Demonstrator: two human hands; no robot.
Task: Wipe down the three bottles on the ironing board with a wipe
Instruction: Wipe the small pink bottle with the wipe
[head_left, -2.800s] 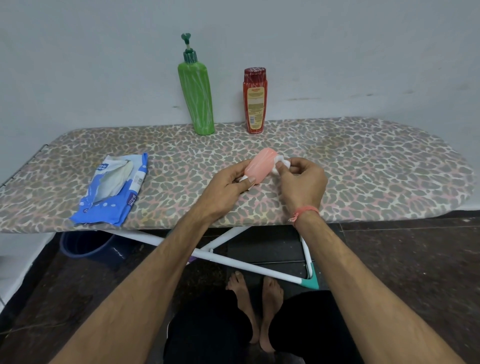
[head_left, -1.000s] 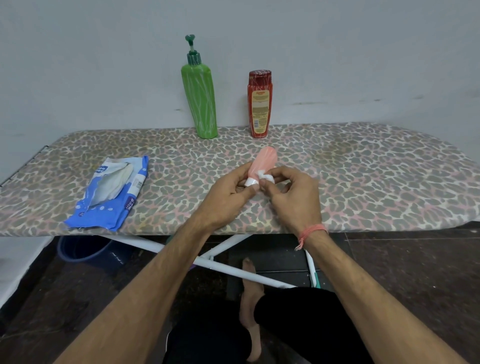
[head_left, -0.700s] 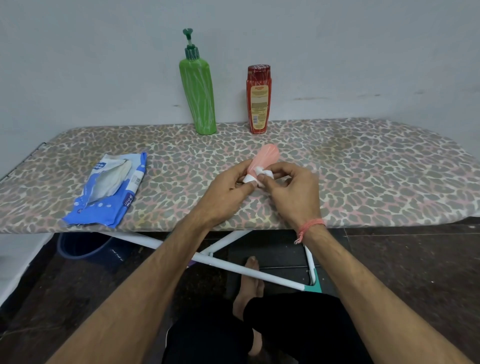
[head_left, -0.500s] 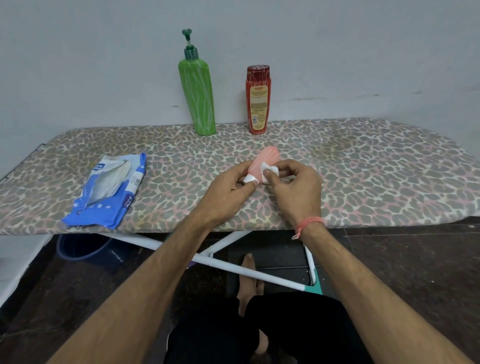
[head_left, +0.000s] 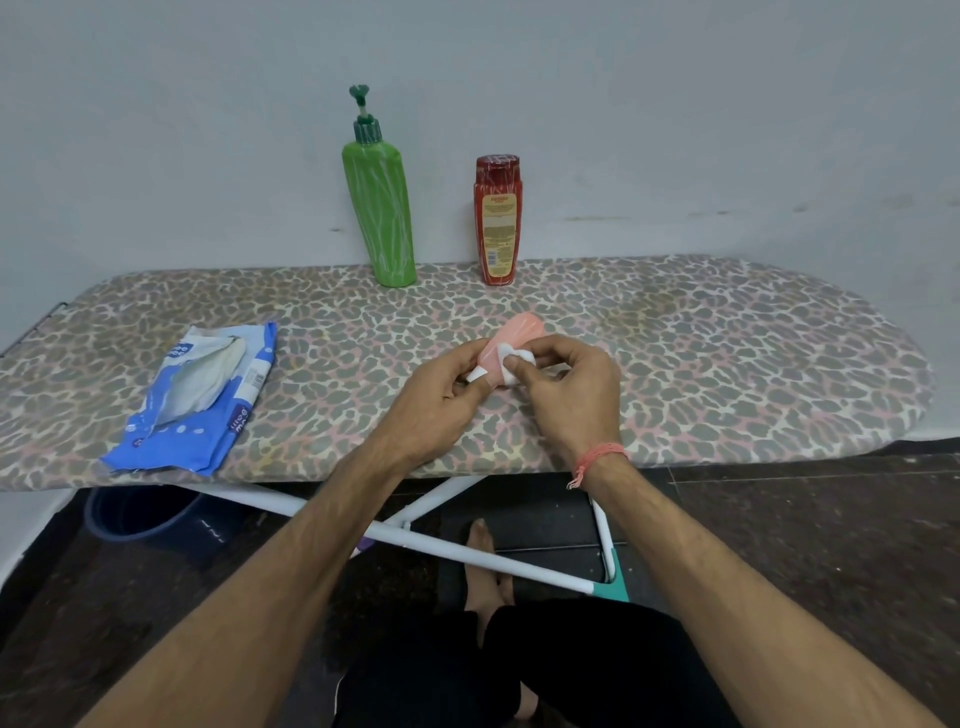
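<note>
Both hands are closed: the pink bottle (head_left: 511, 340) is gripped by the left hand (head_left: 441, 402) above the ironing board (head_left: 727, 364), while a white wipe (head_left: 514, 364) is pinched against it by the right hand (head_left: 569, 395). Behind, a green pump bottle (head_left: 379, 213) and red bottle (head_left: 497, 221) are stood upright; a blue wipes pack (head_left: 197, 400) is laid well left.

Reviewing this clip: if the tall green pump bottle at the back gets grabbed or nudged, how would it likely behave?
The green pump bottle is tall on a narrow base and stands on the padded ironing board, so a push up high would probably tip it. Its smooth plastic may feel slippery. How full or heavy it is cannot be told.
</note>
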